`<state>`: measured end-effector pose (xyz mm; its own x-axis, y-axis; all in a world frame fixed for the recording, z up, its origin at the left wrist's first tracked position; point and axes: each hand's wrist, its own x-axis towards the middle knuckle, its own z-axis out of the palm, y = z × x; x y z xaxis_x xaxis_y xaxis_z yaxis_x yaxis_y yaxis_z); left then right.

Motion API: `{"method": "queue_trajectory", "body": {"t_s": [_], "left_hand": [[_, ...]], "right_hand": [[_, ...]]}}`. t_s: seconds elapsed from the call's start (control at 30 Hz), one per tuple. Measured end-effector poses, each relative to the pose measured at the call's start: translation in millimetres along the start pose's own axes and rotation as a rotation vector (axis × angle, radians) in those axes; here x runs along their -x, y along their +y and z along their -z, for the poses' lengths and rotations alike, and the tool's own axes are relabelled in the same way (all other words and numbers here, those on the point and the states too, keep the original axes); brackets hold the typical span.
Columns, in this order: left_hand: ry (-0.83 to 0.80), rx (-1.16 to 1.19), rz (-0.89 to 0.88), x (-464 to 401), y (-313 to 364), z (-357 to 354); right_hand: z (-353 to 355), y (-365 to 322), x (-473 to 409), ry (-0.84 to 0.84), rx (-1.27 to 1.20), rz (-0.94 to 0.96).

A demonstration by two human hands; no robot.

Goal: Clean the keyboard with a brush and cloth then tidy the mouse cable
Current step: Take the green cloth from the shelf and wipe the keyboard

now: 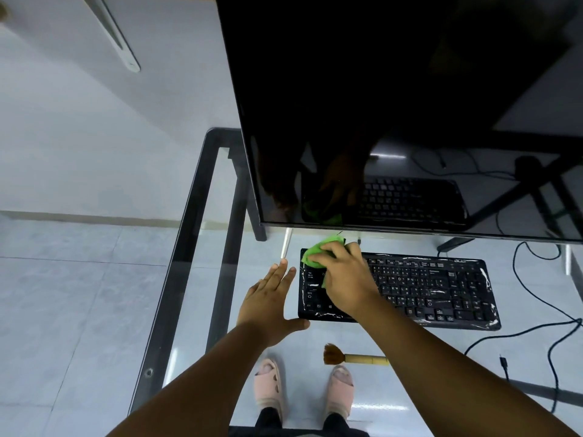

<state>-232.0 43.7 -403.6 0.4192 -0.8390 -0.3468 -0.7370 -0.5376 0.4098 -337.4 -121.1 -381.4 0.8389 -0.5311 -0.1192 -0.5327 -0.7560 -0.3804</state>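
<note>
Green cloth (pixel 318 252) gripped by right hand (pixel 344 279) on keyboard (pixel 426 288), left hand (pixel 268 307) fingers spread — bracing its edge.

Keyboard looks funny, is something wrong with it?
Yes. The keyboard wears a clear plastic cover that looks torn and peeling, with ragged shiny edges along the front and right side. Nothing else looks broken or spilled.

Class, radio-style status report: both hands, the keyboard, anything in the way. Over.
Right hand wiping with green cloth on keyboard. Left hand flat, bracing its left edge. Brush set down. Nothing obstructing.
</note>
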Motion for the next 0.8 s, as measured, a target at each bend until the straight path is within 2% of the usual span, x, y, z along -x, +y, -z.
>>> {"method": "queue_trajectory", "body": {"t_s": [0.13,0.33,0.53,0.7,0.8], "left_hand": [[-0.007,-0.011,0.002,0.3,0.0,1.4],[-0.008,-0.009,0.006,-0.4,-0.8,-0.2],[-0.011,-0.012,0.013,-1.0,-0.8,-0.5],[-0.031,-0.003,-0.027,-1.0,-8.5,1.6],[-0.049,0.019,-0.059,0.1,-14.9,5.1]], "right_hand": [[3.2,0.8,-11.1,0.025,-0.004,-0.128],[-1.1,-3.4,-3.6,-0.037,0.051,0.11],[2.2,-11.9,-9.2,0.017,-0.011,-0.05],[-0.3,-2.1,6.5,-0.048,0.04,0.139],[1.5,4.1,10.3,-0.029,0.042,0.108]]}}
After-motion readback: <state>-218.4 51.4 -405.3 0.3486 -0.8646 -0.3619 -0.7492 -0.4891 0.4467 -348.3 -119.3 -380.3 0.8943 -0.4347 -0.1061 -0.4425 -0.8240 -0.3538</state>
